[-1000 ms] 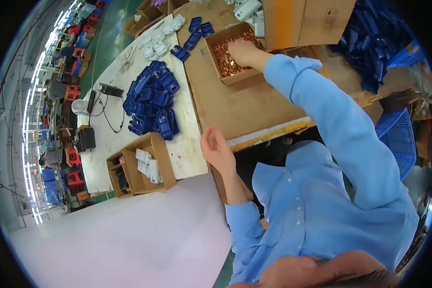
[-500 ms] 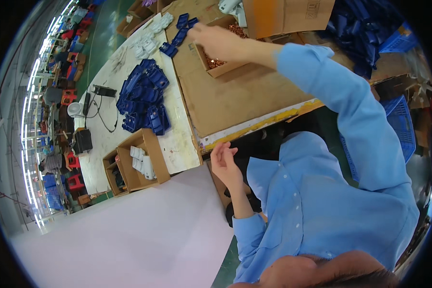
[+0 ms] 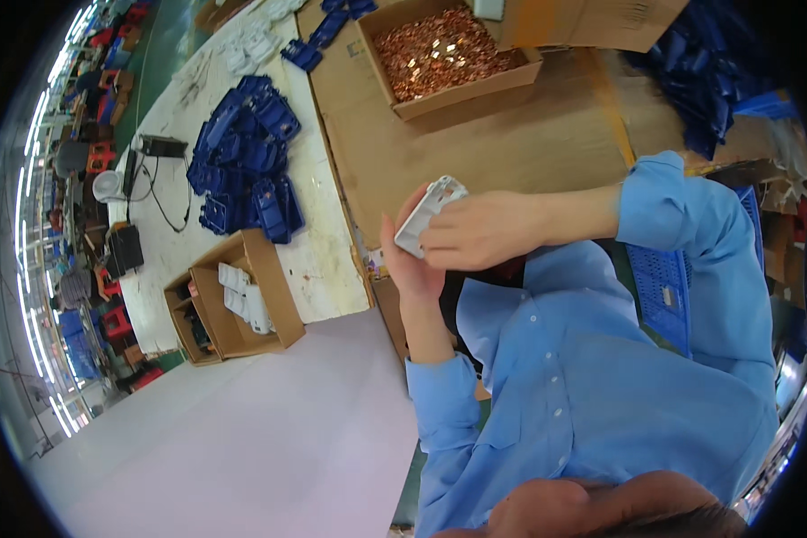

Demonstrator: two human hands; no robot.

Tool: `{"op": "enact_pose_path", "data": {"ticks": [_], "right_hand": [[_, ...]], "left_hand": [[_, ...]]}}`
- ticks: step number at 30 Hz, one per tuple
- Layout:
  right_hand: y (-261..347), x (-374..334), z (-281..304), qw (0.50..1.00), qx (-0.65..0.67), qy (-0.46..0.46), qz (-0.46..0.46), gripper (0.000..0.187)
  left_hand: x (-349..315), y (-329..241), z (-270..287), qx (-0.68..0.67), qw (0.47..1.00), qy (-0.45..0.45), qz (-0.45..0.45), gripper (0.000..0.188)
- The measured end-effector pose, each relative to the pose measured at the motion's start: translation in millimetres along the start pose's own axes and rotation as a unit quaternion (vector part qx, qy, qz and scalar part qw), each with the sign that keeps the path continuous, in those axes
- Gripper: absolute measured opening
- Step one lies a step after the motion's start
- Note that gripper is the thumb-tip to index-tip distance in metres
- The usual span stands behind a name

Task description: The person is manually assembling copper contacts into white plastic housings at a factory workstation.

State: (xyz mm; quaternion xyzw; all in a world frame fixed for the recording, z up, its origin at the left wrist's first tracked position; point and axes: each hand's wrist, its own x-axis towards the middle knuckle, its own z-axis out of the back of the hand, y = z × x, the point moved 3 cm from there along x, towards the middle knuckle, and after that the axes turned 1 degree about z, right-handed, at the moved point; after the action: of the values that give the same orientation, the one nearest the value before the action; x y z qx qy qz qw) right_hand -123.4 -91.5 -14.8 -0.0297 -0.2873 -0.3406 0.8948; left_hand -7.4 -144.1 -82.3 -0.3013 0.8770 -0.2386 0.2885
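Observation:
A white plastic casing [image 3: 429, 217], hollow side showing, is held tilted over the near edge of the cardboard-covered bench. My left hand [image 3: 416, 273] is closed round it from below and the left. Curled over its right side, my right hand [image 3: 484, 229] presses its fingers on the casing. Whether a small part sits under those fingers is hidden. Beyond my hands stands an open carton [image 3: 469, 94] filled with small copper-coloured metal pieces.
Blue plastic casings [image 3: 247, 157] are heaped on the white table, with white casings [image 3: 251, 49] farther back. A divided carton [image 3: 282, 309] holds more white pieces. A blue crate [image 3: 659, 291] is at my right; dark blue parts [image 3: 686, 76] pile up at the far right.
My right hand has come back from beside the carton of copper pieces to my left hand. A white casing is now between both hands; the left was empty before. The view has shifted slightly.

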Motion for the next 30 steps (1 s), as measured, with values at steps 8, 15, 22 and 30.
{"op": "enact_pose_path", "data": {"ticks": [8, 15, 22, 30], "right_hand": [[-20.1, -21.5, -3.3, 0.991, 0.092, 0.014, -0.1, 0.017], [-15.9, -17.3, 11.9, 0.971, 0.122, -0.056, -0.2, 0.018], [7.8, -18.7, 44.6, 0.981, 0.069, -0.012, -0.18, 0.014], [39.9, -21.8, 59.6, 0.983, -0.12, 0.045, -0.128, 0.013]], "left_hand": [[5.8, 9.9, 7.0, -0.016, 0.994, -0.104, 0.032, 0.043], [-8.1, 16.1, -21.5, -0.119, 0.992, -0.022, 0.019, 0.04], [-31.2, 12.3, -48.9, -0.106, 0.994, -0.011, -0.004, 0.038], [-50.9, 24.1, -79.3, -0.014, 0.997, -0.011, -0.072, 0.042]]}}
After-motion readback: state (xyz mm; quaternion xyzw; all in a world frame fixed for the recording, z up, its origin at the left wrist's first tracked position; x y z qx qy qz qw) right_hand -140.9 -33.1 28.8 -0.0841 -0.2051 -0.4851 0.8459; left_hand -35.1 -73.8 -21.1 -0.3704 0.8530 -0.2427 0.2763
